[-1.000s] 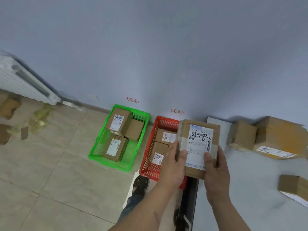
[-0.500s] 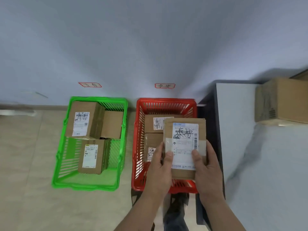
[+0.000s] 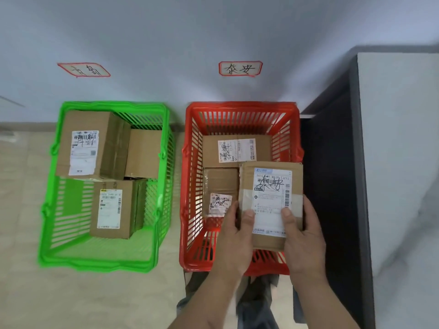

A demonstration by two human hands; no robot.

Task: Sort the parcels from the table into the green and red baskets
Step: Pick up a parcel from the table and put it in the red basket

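Observation:
Both of my hands hold one brown cardboard parcel (image 3: 270, 186) with a white shipping label and black handwriting. It hangs over the right half of the red basket (image 3: 190, 186). My left hand (image 3: 235, 238) grips its lower left edge, and my right hand (image 3: 303, 236) its lower right edge. Two labelled parcels lie inside the red basket: the back parcel (image 3: 236, 150) and the front parcel (image 3: 219, 191). The green basket (image 3: 164, 186) to the left holds three parcels: a large labelled box (image 3: 89, 148), a plain box (image 3: 143, 156) and a front box (image 3: 114, 208).
Two red-framed handwritten signs are stuck on the wall, the left sign (image 3: 83, 70) above the green basket and the right sign (image 3: 240, 68) above the red one. The grey table (image 3: 399, 162) with a dark side panel stands at the right. Both baskets rest on a beige tiled floor (image 3: 21, 222).
The view has turned from the table toward the baskets and drawn closer. The parcel in both hands has come over the red basket and sits lower inside its rim.

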